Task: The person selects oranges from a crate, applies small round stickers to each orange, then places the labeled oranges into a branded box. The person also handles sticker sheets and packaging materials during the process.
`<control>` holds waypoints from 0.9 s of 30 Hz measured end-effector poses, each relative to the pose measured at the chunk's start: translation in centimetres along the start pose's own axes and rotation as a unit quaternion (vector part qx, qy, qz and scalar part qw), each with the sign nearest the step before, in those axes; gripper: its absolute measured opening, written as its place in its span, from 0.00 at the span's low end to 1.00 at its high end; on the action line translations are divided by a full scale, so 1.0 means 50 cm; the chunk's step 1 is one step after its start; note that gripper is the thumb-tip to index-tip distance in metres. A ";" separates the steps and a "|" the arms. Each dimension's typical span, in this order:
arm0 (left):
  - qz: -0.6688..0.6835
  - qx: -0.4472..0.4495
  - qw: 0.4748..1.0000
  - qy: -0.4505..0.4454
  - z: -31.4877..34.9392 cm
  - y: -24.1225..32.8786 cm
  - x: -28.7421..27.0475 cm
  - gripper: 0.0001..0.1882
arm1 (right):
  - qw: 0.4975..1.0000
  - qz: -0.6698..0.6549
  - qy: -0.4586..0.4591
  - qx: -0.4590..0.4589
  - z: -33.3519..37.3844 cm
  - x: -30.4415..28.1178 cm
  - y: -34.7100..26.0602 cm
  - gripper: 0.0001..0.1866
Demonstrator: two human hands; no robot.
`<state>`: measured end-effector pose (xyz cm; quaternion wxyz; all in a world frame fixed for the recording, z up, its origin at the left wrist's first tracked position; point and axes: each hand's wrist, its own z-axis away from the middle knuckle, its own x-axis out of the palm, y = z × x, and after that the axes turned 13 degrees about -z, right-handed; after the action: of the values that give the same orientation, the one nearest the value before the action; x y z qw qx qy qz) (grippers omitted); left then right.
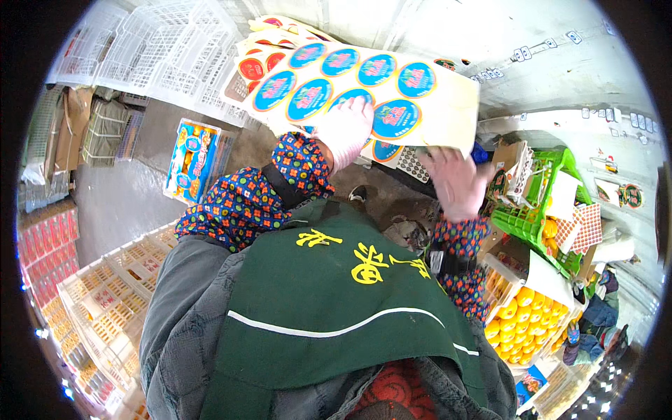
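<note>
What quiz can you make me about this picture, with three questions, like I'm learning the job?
1. Which hand partly hides one of the big round stickers?
2. True or false: the person's apron is dark green.
3. Pick one. The round fruit packed together at the lower right is:
A) purple
B) yellow-orange
C) blue

Key:
1. The left hand.
2. True.
3. B.
</note>
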<state>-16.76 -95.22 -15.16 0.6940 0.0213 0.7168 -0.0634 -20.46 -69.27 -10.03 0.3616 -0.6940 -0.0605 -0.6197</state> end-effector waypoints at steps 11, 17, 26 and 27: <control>-0.009 0.101 0.989 -0.103 0.074 0.005 0.106 0.31 | 0.924 -0.027 0.381 0.006 -0.002 -0.108 0.264 0.21; 0.331 0.084 0.930 -0.136 0.096 -0.026 0.058 0.24 | 0.932 -0.060 0.358 0.013 -0.015 -0.140 0.324 0.19; 0.210 0.034 0.962 -0.173 0.078 -0.050 0.090 0.19 | 0.952 -0.041 0.303 0.015 -0.048 -0.129 0.381 0.17; 0.189 0.041 0.963 -0.187 0.076 -0.053 0.092 0.19 | 0.946 -0.024 0.323 0.005 -0.049 -0.126 0.381 0.17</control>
<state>-13.45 -98.57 -19.69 0.8135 0.1727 0.5541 0.0372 -13.74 -82.33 -23.94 0.3504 -0.4526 0.0398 -0.8190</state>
